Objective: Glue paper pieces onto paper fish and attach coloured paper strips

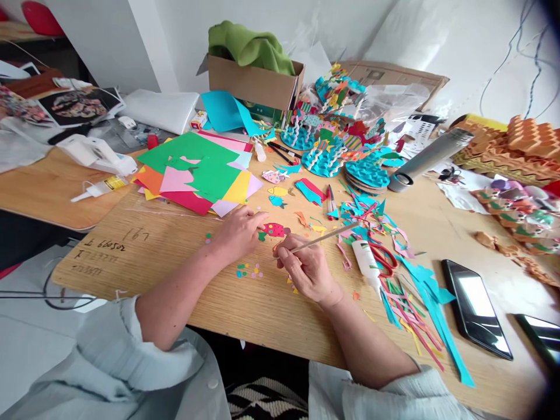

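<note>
A person's left hand (240, 233) lies palm down on a pale wood-grain table (131, 256), open and relaxed, gripping nothing. Its fingertips (263, 216) come to rest just beside a small red paper fish with coloured spots (275, 230), a placing that seems meant to keep the light paper from sliding. The right hand (308, 269) is closed in a pen-like pinch around a thin wooden stick (326, 237), its shaft pointing toward two o'clock. This grip appears to favour fine control at the tip, which sits close to the fish's lower edge, partly hidden by the fingers.

Tiny round paper dots (249, 270) lie at seven o'clock from the fish, within easy reach of both hands. A white plastic glue bottle (365, 265) lies on its side at four o'clock amid long turquoise, pink and green paper offcuts (431, 303). At ten o'clock, a fanned stack of bright coloured card sheets (195, 172) stays clear of the working spot. Scalloped turquoise paper discs (367, 172) are grouped at two o'clock, beyond the loose scraps, leaving the area directly before the person open for the small work
</note>
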Available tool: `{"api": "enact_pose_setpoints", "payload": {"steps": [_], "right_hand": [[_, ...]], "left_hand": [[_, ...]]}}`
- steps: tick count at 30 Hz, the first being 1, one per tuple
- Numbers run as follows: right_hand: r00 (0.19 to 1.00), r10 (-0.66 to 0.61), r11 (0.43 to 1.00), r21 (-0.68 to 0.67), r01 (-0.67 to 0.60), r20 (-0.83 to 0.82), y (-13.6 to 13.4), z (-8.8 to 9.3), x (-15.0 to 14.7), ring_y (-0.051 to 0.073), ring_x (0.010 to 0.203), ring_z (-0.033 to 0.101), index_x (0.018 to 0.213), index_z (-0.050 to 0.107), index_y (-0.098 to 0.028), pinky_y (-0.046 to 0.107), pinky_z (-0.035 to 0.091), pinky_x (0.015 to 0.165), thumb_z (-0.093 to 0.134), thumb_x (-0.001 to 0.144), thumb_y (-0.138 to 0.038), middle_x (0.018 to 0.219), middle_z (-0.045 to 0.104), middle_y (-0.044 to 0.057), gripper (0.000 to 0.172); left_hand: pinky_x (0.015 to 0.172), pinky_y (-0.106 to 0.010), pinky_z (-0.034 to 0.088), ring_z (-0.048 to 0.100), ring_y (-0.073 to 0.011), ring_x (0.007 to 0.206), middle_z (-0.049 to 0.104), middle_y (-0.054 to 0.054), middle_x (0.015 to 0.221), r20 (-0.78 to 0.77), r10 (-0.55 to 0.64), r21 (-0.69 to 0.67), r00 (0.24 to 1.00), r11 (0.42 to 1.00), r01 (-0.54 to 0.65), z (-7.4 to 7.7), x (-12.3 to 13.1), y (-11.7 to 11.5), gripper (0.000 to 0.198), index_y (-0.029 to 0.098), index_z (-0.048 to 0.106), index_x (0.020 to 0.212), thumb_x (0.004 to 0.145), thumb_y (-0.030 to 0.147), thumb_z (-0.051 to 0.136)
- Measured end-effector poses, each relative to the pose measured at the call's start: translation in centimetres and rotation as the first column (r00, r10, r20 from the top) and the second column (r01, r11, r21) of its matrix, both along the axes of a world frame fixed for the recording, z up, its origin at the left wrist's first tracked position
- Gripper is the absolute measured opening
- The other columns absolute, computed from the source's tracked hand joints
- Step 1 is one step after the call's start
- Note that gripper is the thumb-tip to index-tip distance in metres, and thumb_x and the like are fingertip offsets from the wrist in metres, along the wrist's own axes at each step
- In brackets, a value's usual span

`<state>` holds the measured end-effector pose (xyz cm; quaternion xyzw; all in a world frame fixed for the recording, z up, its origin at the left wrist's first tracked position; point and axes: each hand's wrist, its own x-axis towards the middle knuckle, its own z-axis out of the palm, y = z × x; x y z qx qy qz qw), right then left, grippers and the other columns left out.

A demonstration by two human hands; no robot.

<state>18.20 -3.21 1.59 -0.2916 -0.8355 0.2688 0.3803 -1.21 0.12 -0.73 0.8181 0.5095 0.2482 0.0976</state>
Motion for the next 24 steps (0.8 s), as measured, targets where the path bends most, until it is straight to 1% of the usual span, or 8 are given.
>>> {"api": "enact_pose_setpoints", "payload": {"steps": [4,7,13,19,21,24], "right_hand": [[0.995,0.081,0.997,-0.007,-0.081,0.061,-0.09,0.17,-0.23,0.013,0.059,0.052,0.069,0.052,-0.021,0.029,0.042,0.058,0.037,0.1,-0.026,0.065,0.057,0.003,0.035],[0.991,0.115,0.993,-0.014,-0.114,0.07,-0.07,0.17,-0.34,0.014,0.06,0.052,0.069,0.051,-0.021,0.028,0.042,0.059,0.037,0.099,-0.024,0.066,0.057,0.003,0.033],[0.988,0.124,0.992,-0.027,-0.122,0.087,-0.1,0.11,-0.45,0.014,0.061,0.053,0.071,0.052,-0.021,0.029,0.044,0.061,0.036,0.1,-0.026,0.067,0.059,0.004,0.034],[0.978,0.16,0.987,-0.003,-0.161,0.137,-0.08,0.3,-0.75,0.014,0.061,0.052,0.074,0.051,-0.021,0.027,0.043,0.059,0.036,0.1,-0.024,0.067,0.058,0.002,0.031],[0.979,0.152,0.988,-0.019,-0.151,0.132,-0.06,0.26,-0.71,0.013,0.061,0.053,0.073,0.051,-0.021,0.027,0.043,0.06,0.036,0.1,-0.025,0.067,0.058,0.002,0.032],[0.99,0.108,0.993,-0.06,-0.103,0.095,-0.04,0.1,-0.41,0.013,0.059,0.054,0.072,0.053,-0.02,0.027,0.044,0.06,0.036,0.101,-0.027,0.067,0.059,0.002,0.034]], "left_hand": [[0.091,-0.037,0.051,0.06,-0.0228,0.102,0.069,-0.007,0.091,-0.002,0.005,0.0,1.0,1.0,-0.005,-0.04,0.0,0.07,0.05,0.02,0.063,0.121,0.078,0.0,0.047],[0.091,-0.037,0.051,0.06,-0.0227,0.101,0.068,-0.007,0.09,-0.01,0.0,0.0,1.0,1.0,0.0,-0.21,-0.07,0.1,0.048,0.021,0.065,0.118,0.079,0.001,0.047],[0.091,-0.036,0.051,0.06,-0.0222,0.101,0.067,-0.006,0.091,-0.005,-0.005,0.005,1.0,1.0,0.005,-0.35,-0.18,0.13,0.051,0.022,0.064,0.12,0.077,0.0,0.048],[0.091,-0.037,0.051,0.06,-0.0236,0.101,0.069,-0.007,0.093,-0.022,-0.013,0.007,1.0,1.0,0.013,-0.26,-0.15,0.2,0.053,0.018,0.062,0.124,0.076,0.0,0.046],[0.091,-0.037,0.051,0.06,-0.0233,0.101,0.069,-0.007,0.093,-0.016,-0.017,0.011,1.0,1.0,0.017,-0.31,-0.17,0.19,0.054,0.019,0.061,0.124,0.076,0.0,0.046],[0.09,-0.036,0.051,0.06,-0.0223,0.101,0.068,-0.006,0.094,-0.017,-0.007,0.006,1.0,1.0,0.007,-0.29,-0.19,0.13,0.054,0.021,0.061,0.125,0.077,0.0,0.047]]}}
